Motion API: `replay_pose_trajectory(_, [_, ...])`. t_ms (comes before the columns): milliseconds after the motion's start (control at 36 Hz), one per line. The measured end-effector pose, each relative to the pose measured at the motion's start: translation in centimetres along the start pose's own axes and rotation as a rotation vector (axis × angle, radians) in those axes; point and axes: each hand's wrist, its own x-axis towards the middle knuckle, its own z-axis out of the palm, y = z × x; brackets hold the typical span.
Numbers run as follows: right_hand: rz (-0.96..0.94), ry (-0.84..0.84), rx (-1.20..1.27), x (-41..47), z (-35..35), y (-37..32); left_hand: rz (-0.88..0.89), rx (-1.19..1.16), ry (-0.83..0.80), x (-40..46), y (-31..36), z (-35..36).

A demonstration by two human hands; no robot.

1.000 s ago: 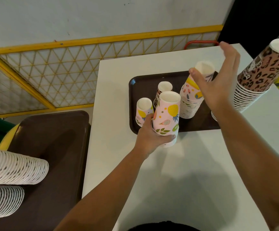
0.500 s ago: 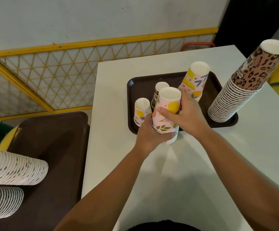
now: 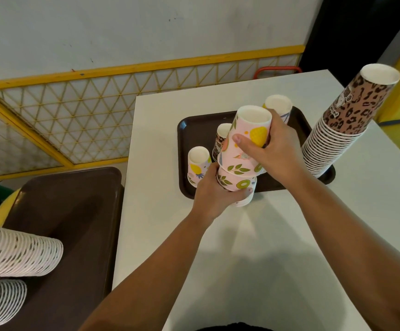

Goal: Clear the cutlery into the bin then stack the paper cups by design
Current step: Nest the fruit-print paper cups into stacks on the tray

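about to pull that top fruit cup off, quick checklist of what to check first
1. Right hand grips top fruit cup: ok.
2. Left hand holds lower fruit stack steady: ok.
3. Top cup sits straight on the stack: not ok, it tilts.
4. Cups under it will stay behind: cannot tell.
5. Leopard stack clear of the right arm: ok, apart.
6. Small fruit cup on brown tray clear of left hand: not ok, right beside the fingers.
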Motion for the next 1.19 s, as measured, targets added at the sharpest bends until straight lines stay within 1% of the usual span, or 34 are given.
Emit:
replay_pose_trajectory(111, [0.031, -0.001, 0.026, 0.4, -0.2, 0.0, 0.014, -0.002, 0.022, 0.5, 0.5, 0.2])
replay_pose_trajectory(250, [0.046, -0.060, 0.013, 0.4, 0.1, 0.5, 0.042, -0.028, 0.063, 0.9, 0.6, 0.2])
replay_pose_trajectory(389, [0.041, -0.042, 0.009, 0.9, -0.1, 0.8, 0.066, -0.003, 0.019, 1.2, 0.8, 0.5])
replay_pose_trajectory(528, [0.043, -0.013, 0.049, 1.4, -0.6, 0.8, 0.049, -0.034, 0.008, 1.3, 0.7, 0.7])
replay_pose_trajectory(667, [0.005, 0.079, 0.104, 2.3, -1.7, -0.1, 0.063, 0.007, 0.006, 1.4, 0.3, 1.1])
replay_pose_trajectory(806, [-0.062, 0.333, 0.227, 4.1, -4.0, -1.8, 0.038, 0.018, -0.003, 1.3, 0.1, 1.2])
replay_pose_trajectory(861, [-0.110, 0.421, 0.218, 4.7, -4.9, -2.5, 0.025, 0.030, -0.015, 1.2, 0.2, 1.3])
replay_pose_trajectory(917, [-0.155, 0.470, 0.185, 5.3, -5.4, -2.8, 0.014, 0.041, -0.017, 1.2, 0.3, 1.4])
replay_pose_trajectory(972, [-0.165, 0.471, 0.160, 5.8, -5.5, -2.5, 0.013, 0.048, -0.014, 1.2, 0.4, 1.5])
replay_pose_trajectory(1083, [-0.134, 0.415, 0.152, 6.7, -4.9, -0.7, 0.021, 0.051, 0.013, 1.2, 0.6, 1.7])
replay_pose_trajectory(1194, [-0.115, 0.407, 0.139, 7.1, -4.5, 0.0, 0.038, 0.049, 0.040, 1.2, 1.3, 2.1])
